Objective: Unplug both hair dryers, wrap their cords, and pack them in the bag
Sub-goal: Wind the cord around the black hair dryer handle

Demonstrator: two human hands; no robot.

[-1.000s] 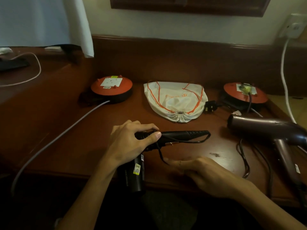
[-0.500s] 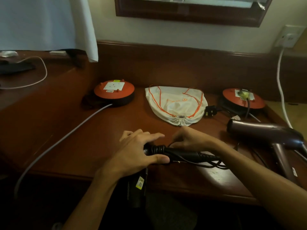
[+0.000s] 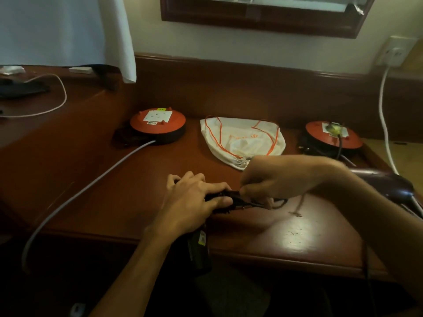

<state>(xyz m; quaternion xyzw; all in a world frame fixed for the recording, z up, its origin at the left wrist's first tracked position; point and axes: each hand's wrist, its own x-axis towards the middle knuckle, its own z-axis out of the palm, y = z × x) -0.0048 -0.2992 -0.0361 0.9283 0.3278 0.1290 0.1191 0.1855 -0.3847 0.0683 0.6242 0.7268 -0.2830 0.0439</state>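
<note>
Our right hand (image 3: 278, 179) has come back over the black dryer (image 3: 225, 199), its fingers now pinching the cord (image 3: 275, 202) beside our left hand (image 3: 194, 202), whose fingers clamp the handle on the tabletop (image 3: 297, 234), so wrapping continues.

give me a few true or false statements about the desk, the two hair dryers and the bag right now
1. The left hand grips the black hair dryer. True.
2. The white drawstring bag with orange cords holds a dryer. False: it lies flat and closed.
3. A plug sits in the right orange cable reel. True.
4. The left orange cable reel has a plug in it. False: its socket is bare.
5. The right hand rests on the dark maroon hair dryer. False: it handles the black cord.
</note>
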